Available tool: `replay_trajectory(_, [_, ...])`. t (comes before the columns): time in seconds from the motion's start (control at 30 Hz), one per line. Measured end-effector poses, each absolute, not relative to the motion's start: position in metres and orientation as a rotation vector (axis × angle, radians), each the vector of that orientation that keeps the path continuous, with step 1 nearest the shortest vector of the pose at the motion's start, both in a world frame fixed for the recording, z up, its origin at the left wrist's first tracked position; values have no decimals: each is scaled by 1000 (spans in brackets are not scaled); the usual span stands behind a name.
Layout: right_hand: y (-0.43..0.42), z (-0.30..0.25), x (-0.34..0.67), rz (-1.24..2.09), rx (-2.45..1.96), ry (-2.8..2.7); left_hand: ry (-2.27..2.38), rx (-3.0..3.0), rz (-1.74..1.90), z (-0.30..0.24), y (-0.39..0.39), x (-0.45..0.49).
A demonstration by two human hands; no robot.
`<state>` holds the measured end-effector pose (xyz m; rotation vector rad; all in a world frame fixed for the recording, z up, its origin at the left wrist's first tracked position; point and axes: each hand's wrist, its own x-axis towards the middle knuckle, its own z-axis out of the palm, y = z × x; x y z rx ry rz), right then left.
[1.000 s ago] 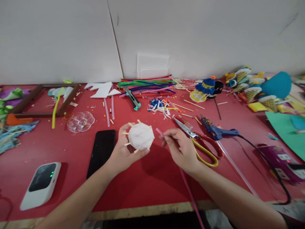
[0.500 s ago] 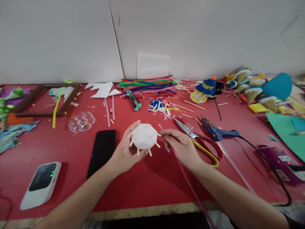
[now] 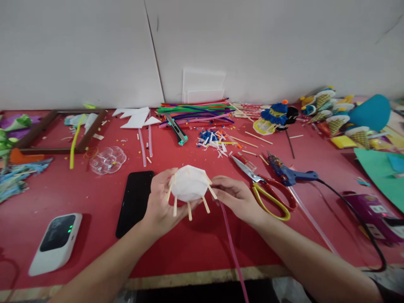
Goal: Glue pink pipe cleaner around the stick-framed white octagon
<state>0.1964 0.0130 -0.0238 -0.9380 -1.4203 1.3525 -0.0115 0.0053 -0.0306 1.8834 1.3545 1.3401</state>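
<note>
My left hand (image 3: 162, 206) is closed around a white foam disc (image 3: 188, 183) with several short wooden sticks poking out of its edge and pointing down. My right hand (image 3: 238, 198) pinches the top end of a long pink straw (image 3: 232, 246) right against the disc's right side. The straw trails down toward me past the table's front edge. Both hands hover just above the red table (image 3: 195, 248), in the middle near the front.
A black phone (image 3: 134, 202) lies left of my hands, a white device (image 3: 56, 243) further left. Scissors (image 3: 265, 187) and a blue glue gun (image 3: 288, 173) with its cable lie to the right. Coloured straws (image 3: 195, 112), cut bits and paper crafts fill the back.
My left hand has tipped the foam disc so its sticks now point down. My right hand has brought the straw's end up against the disc's side.
</note>
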Motion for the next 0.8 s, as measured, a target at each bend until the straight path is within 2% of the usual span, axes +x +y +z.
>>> replay_trajectory(0.3, [10, -22, 189, 1428, -840, -1460, 1260, 1757, 1314, -27, 1, -6])
replay_trajectory(0.5, [14, -23, 192, 1521, -982, -1173, 1218, 1709, 1121, -11, 6, -6])
replay_trajectory(0.8, [17, -25, 195, 1588, -956, -1016, 1196, 1634, 1098, -13, 5, -8])
